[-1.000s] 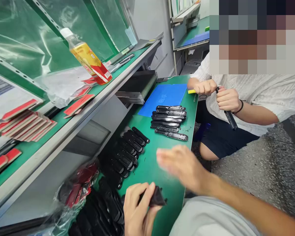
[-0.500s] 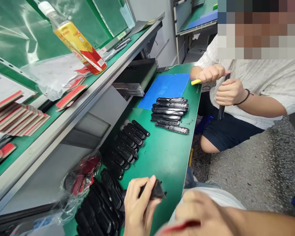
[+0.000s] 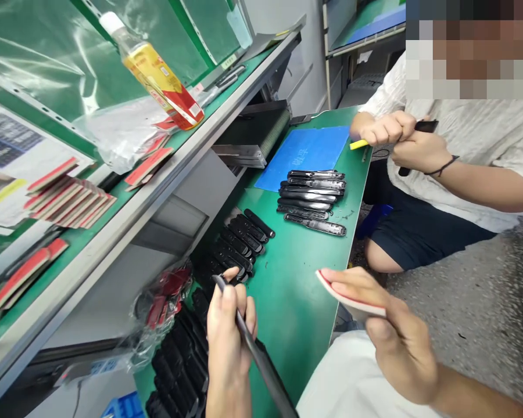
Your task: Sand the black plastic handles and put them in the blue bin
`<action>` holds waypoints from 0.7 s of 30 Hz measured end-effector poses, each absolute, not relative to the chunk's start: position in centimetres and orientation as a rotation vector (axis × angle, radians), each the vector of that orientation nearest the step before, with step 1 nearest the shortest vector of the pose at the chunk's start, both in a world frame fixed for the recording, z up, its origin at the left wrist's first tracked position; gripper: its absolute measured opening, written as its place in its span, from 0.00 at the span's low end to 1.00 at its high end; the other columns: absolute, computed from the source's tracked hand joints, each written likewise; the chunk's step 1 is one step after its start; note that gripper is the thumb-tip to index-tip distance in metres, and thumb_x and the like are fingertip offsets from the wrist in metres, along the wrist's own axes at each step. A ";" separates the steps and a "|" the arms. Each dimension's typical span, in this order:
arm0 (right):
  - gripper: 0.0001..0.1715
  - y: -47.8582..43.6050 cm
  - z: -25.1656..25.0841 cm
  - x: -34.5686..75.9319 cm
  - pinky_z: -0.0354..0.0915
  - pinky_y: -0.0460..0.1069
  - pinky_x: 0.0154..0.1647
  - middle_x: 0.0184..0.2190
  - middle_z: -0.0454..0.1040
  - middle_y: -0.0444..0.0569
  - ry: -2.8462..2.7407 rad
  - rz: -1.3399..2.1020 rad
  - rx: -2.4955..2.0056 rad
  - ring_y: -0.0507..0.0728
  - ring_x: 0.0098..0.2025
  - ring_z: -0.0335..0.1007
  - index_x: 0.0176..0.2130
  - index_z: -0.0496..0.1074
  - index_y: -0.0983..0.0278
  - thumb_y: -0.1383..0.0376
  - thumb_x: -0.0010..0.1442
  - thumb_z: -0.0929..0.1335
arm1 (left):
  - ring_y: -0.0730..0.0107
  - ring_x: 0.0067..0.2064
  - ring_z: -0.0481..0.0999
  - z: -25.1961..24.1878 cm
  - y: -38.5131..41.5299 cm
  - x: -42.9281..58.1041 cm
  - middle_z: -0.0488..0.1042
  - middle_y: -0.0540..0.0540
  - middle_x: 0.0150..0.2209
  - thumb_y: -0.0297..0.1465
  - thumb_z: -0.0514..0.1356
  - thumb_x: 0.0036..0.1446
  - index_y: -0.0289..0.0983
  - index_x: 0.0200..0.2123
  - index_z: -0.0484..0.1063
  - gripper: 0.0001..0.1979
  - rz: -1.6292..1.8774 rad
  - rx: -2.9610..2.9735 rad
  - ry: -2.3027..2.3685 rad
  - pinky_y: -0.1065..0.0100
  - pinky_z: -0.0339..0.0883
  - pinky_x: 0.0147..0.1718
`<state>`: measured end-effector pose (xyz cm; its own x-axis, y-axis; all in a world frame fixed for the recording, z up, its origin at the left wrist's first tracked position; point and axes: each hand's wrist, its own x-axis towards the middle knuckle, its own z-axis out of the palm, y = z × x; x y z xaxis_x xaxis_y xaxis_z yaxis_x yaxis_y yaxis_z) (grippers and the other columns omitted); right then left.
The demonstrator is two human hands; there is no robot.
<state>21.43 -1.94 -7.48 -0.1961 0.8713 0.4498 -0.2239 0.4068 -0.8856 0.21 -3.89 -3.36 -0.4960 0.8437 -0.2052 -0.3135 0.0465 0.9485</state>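
My left hand [image 3: 232, 325] is closed round a long, slim black plastic part [image 3: 261, 360], tilted with its far end toward the bottom edge. My right hand [image 3: 401, 337] grips a thin, slightly bent pad [image 3: 353, 302] with a red face and a pale edge; fingers lie on the red side and the thumb beneath. The pad and the black part are apart. Close to my left hand lie piled black plastic parts [image 3: 178, 366] on the green table [image 3: 296, 273]. Farther along is a row of similar black parts [image 3: 233, 247].
Opposite, a person's hands [image 3: 403, 136] hold a dark piece and something yellow. Glossy black parts [image 3: 314, 200] lie before a blue mat [image 3: 300, 154]. On the raised shelf stand a bottle [image 3: 157, 75] and stacked red-faced pads [image 3: 74, 200]. A plastic bag [image 3: 165, 302] holds red pieces.
My left hand has turned the black part, so its length now points down toward me. My right hand has moved up and right, bringing the pad into clear view. The whole view has shifted slightly.
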 end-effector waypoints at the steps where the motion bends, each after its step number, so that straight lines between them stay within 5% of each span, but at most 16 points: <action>1: 0.21 -2.4 -8.0 20.9 0.60 0.62 0.60 0.61 0.69 0.53 -1.343 1.270 -0.650 0.65 0.63 0.62 0.58 0.70 0.55 0.57 0.70 0.61 | 0.82 0.16 0.45 -2.9 -3.1 0.4 0.48 0.60 0.20 0.44 0.63 0.58 0.41 0.50 0.72 0.20 1.617 0.463 1.358 0.78 0.41 0.10; 4: 0.29 -4.0 -9.2 18.9 0.66 0.54 0.48 0.51 0.74 0.52 -0.932 1.929 -0.620 0.60 0.50 0.71 0.61 0.65 0.54 0.55 0.63 0.68 | 0.83 0.16 0.47 -2.6 -1.1 0.6 0.47 0.60 0.21 0.42 0.61 0.61 0.40 0.47 0.72 0.16 1.739 0.267 1.295 0.78 0.45 0.12; 7: 0.43 -5.1 -9.2 17.6 0.65 0.50 0.37 0.40 0.76 0.46 -0.439 2.380 -0.469 0.54 0.33 0.72 0.63 0.60 0.53 0.60 0.53 0.75 | 0.80 0.21 0.60 -3.6 -0.1 0.5 0.59 0.57 0.23 0.40 0.60 0.62 0.37 0.40 0.71 0.12 1.904 0.192 1.471 0.76 0.58 0.18; 12: 0.40 -4.8 -7.4 17.9 0.67 0.51 0.39 0.49 0.75 0.47 -0.119 2.280 -0.378 0.56 0.37 0.76 0.61 0.64 0.52 0.66 0.51 0.74 | 0.79 0.28 0.68 -5.7 -0.1 -0.4 0.66 0.56 0.28 0.31 0.66 0.54 0.37 0.35 0.66 0.10 2.055 0.254 1.667 0.75 0.65 0.27; 18: 0.36 -4.4 -6.0 18.3 0.68 0.51 0.41 0.35 0.80 0.50 -0.027 2.283 -0.346 0.56 0.36 0.77 0.61 0.65 0.61 0.66 0.54 0.71 | 0.69 0.42 0.77 -6.2 -0.3 -0.5 0.72 0.48 0.40 0.23 0.60 0.54 0.38 0.36 0.60 0.10 2.033 0.294 1.615 0.66 0.72 0.40; 21: 0.36 -4.6 -5.9 18.3 0.68 0.52 0.44 0.35 0.81 0.52 -0.016 2.290 -0.355 0.57 0.36 0.78 0.60 0.65 0.64 0.67 0.53 0.70 | 0.70 0.41 0.77 -6.1 -0.5 -0.6 0.74 0.42 0.46 0.20 0.57 0.53 0.40 0.39 0.56 0.14 1.994 0.302 1.589 0.66 0.72 0.37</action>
<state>18.28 -4.63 -5.93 -0.6397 0.7271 -0.2492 -0.7234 -0.6791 -0.1243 -0.60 -0.47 -6.08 -0.8142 0.5556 -0.1683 -0.2881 -0.1350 0.9480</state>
